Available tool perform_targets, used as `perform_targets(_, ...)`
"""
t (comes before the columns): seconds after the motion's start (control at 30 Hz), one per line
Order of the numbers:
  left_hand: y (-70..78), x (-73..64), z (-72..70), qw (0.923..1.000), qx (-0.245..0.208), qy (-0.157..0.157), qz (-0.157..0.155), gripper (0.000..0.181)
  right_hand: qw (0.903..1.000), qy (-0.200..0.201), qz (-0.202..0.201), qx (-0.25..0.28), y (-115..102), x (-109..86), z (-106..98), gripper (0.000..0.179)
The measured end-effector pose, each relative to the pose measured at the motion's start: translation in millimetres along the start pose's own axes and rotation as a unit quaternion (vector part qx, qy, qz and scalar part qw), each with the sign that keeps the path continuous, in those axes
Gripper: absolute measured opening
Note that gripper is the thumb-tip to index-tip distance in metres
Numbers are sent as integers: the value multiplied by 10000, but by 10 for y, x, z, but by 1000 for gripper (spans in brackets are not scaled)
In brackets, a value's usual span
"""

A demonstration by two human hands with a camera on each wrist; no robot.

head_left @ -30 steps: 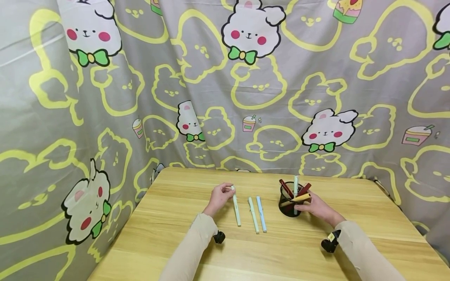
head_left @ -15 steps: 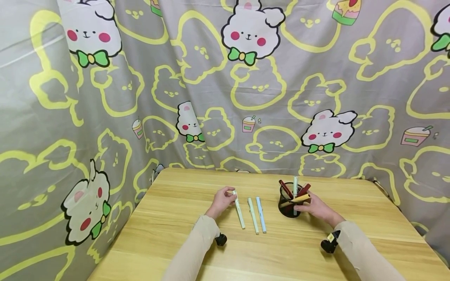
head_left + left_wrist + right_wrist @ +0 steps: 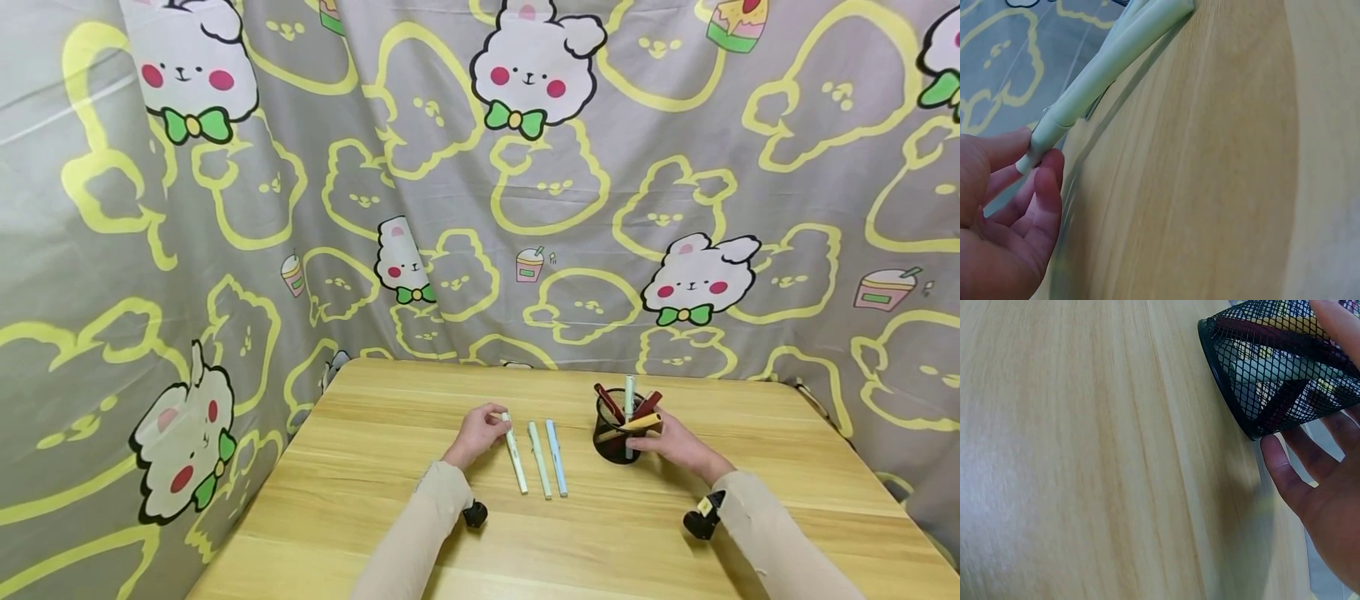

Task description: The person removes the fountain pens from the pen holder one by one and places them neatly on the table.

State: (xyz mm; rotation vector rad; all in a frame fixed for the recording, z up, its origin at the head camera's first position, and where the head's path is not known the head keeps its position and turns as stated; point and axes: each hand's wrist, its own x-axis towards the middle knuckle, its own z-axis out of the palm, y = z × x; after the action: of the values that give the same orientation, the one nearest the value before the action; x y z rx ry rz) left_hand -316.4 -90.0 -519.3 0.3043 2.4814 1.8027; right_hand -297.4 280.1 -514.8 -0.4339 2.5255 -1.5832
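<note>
My left hand (image 3: 478,435) pinches the upper end of a pale green pen (image 3: 517,468) between thumb and fingers. In the left wrist view this pen (image 3: 1107,72) slants away from the fingertips, its far end low at the table. Just right of it lie a second light green pen (image 3: 540,462) and a light blue pen (image 3: 557,460), roughly side by side. My right hand (image 3: 681,443) holds a black mesh pen holder (image 3: 609,443) from its right side, thumb in front. Dark red, yellow and pale green pens stand in the upright holder; its mesh (image 3: 1272,369) partly hides them.
The wooden table (image 3: 360,500) runs back to a grey curtain (image 3: 450,192) with cartoon rabbits, which also hangs along the left. A small black camera (image 3: 475,514) sits at the left wrist, another black camera (image 3: 702,522) at the right.
My left hand has moved right and slightly toward me, bringing the pinched pen closer to the two lying pens. The right hand and the pen holder have stayed in place.
</note>
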Motion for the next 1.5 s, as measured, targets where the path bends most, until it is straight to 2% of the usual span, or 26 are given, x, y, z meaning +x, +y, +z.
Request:
perform_targets(0.27,-3,0,43,9996,75,-163,-202,29,10000,1,-2,40,-10,-9,7,84)
perform_targets(0.6,28,22,53,9986,302,-305,-296,28,10000,20,4,-41,-18,-4,0,85)
perform_targets(0.77,50,35,57,9985,250,-301,-395,29,10000,-20,-28,-33,-28,6,-7,83)
perform_targets(1.0,62,30,62,9980,347,-323,-415,27,9999,-45,-135,-24,-14,-2,-3,78)
perform_targets(1.5,77,35,69,9953,747,-492,-359,26,9999,-13,-56,-97,-40,-13,13,80)
